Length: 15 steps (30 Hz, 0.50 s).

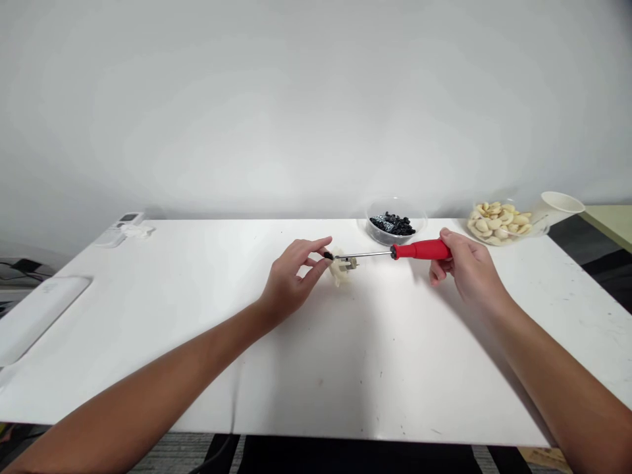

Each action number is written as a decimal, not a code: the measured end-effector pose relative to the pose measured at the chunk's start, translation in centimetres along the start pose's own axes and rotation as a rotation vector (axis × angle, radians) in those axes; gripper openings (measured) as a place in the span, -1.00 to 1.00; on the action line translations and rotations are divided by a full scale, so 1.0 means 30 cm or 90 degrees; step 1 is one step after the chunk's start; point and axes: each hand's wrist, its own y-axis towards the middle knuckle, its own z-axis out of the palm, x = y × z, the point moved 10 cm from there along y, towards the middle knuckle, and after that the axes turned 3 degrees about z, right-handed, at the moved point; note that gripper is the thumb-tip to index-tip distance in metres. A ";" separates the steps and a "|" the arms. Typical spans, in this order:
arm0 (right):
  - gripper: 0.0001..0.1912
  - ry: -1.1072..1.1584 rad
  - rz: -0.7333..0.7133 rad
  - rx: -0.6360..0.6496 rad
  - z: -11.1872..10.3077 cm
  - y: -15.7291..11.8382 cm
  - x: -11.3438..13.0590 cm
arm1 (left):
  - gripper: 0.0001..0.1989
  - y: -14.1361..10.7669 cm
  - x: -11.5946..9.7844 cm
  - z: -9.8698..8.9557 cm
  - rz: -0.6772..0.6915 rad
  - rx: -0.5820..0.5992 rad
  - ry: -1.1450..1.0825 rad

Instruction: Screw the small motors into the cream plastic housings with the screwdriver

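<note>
White tabletop [197, 368] under a plain pale wall, with a red-handled screwdriver [422, 249] held level above it. The right hand [469, 270] grips the handle closed. The shaft's black tip reaches the curled fingers [316, 245] of the left hand [291, 283], and whether they are pinching anything I cannot tell. Just below the shaft sits a small pale lump [338, 268] with a greyish piece attached (too small to identify). Farther off stand a clear bowl of dark pieces [395, 222], a bowl of pale cloves [496, 224], and a tipped paper cup [560, 207].
</note>
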 end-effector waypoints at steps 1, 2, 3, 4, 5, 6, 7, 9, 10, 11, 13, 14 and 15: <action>-0.49 -0.001 0.009 0.001 0.003 0.001 -0.007 | -0.68 -0.002 0.034 0.008 -0.062 0.003 -0.033; -0.49 -0.004 0.015 -0.001 0.003 0.003 -0.012 | -0.68 -0.005 0.063 0.021 -0.114 0.012 -0.066; -0.49 -0.007 0.018 -0.005 0.001 0.004 -0.016 | -0.67 -0.008 0.084 0.039 -0.150 0.027 -0.091; -0.49 -0.009 0.020 -0.008 -0.003 0.006 -0.019 | -0.67 -0.010 0.097 0.058 -0.169 0.048 -0.105; -0.49 -0.010 0.019 -0.012 -0.006 0.007 -0.021 | -0.65 -0.010 0.103 0.077 -0.174 0.071 -0.106; -0.48 -0.011 0.016 -0.015 -0.011 0.009 -0.022 | -0.63 -0.011 0.105 0.093 -0.170 0.093 -0.097; -0.48 -0.011 0.011 -0.018 -0.014 0.009 -0.021 | -0.59 -0.013 0.105 0.108 -0.161 0.112 -0.085; -0.48 -0.009 -0.002 -0.021 -0.020 0.009 -0.016 | -0.54 -0.019 0.101 0.130 -0.143 0.139 -0.071; -0.49 -0.008 -0.011 -0.024 -0.021 0.008 -0.010 | -0.52 -0.023 0.099 0.141 -0.135 0.153 -0.071; -0.49 -0.006 -0.022 -0.025 -0.021 0.005 -0.003 | -0.51 -0.027 0.094 0.151 -0.124 0.168 -0.074; -0.51 0.000 -0.048 -0.030 -0.020 -0.002 0.016 | -0.53 -0.032 0.082 0.169 -0.092 0.198 -0.077; -0.52 0.003 -0.061 -0.034 -0.020 -0.007 0.026 | -0.54 -0.033 0.076 0.176 -0.077 0.212 -0.078; -0.52 0.006 -0.072 -0.036 -0.018 -0.012 0.034 | -0.55 -0.033 0.071 0.182 -0.063 0.223 -0.081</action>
